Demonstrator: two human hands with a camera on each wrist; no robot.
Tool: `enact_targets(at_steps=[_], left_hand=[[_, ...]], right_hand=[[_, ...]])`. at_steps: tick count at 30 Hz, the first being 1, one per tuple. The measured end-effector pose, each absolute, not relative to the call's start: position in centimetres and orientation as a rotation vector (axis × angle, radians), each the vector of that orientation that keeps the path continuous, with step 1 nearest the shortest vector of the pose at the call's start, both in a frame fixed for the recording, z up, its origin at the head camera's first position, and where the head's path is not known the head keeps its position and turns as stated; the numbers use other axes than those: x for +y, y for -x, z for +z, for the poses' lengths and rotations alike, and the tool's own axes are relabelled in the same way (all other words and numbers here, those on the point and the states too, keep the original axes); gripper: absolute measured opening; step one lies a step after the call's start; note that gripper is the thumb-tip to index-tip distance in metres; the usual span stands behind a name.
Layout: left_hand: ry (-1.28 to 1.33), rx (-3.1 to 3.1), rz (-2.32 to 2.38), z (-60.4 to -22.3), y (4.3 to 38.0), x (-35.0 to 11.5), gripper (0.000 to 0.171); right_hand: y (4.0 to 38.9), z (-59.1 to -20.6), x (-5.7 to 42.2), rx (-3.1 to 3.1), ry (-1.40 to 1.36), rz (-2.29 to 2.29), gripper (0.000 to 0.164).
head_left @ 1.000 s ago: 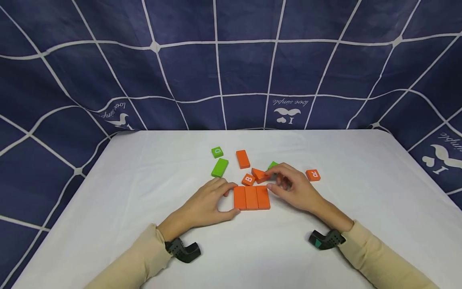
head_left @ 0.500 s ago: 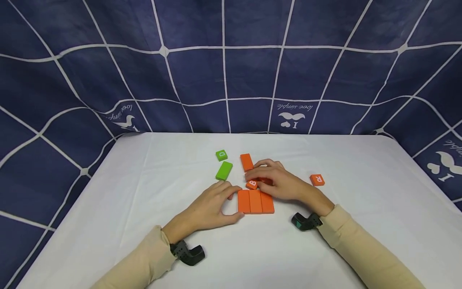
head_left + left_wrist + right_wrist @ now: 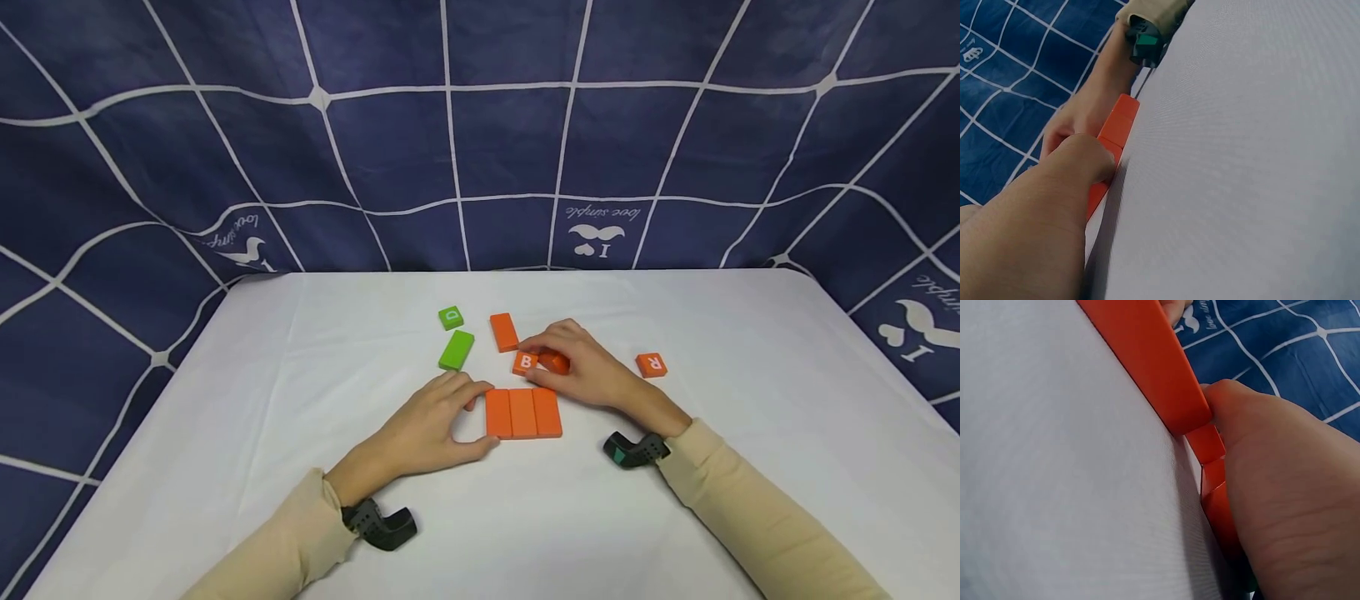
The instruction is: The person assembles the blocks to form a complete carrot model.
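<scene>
Against left hand (image 3: 423, 429), three orange blocks (image 3: 522, 413); in right hand (image 3: 588, 368), B block (image 3: 525, 362)

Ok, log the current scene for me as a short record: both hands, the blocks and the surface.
row: three orange rectangular blocks, side by side
left hand: thumb and forefinger at the near and far ends of the row's leftmost block
right hand: pinches the orange B block
partly hidden: another orange block, under the right hand; shape unclear
farther back: orange rectangular block, green rectangular block, green D block
far right: orange R block
surface: white cloth
</scene>
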State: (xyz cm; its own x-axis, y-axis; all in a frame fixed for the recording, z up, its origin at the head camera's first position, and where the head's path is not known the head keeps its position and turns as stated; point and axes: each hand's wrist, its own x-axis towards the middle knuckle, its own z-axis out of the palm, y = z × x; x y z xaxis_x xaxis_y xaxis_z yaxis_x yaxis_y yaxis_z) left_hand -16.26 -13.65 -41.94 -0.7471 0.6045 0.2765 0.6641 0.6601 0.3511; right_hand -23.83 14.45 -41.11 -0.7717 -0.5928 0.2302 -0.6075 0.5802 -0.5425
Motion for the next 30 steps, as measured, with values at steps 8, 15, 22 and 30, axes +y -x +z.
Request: enact_targets(at_steps=[8, 15, 22, 30], left_hand=[[1.039, -2.763, -0.657, -41.9, 16.3, -13.7, 0.06], [1.037, -2.766, -0.651, -42.0, 16.2, -13.7, 0.06], [1.041, -2.748, -0.666, -42.1, 16.1, -13.7, 0.06], [1.044, -2.744, -0.667, -42.0, 16.1, -13.7, 0.059]], right_hand=[[23.8, -41.2, 14.4, -2.718, -1.015, 0.962, 0.032], [23.4, -41.2, 14.4, -2.69, -0.977, 0.973, 0.03], [22.3, -41.0, 14.2, -2.598, -1.012, 1.024, 0.027], [19.9, -41.2, 13.6, -2.387, -1.134, 1.123, 0.029]])
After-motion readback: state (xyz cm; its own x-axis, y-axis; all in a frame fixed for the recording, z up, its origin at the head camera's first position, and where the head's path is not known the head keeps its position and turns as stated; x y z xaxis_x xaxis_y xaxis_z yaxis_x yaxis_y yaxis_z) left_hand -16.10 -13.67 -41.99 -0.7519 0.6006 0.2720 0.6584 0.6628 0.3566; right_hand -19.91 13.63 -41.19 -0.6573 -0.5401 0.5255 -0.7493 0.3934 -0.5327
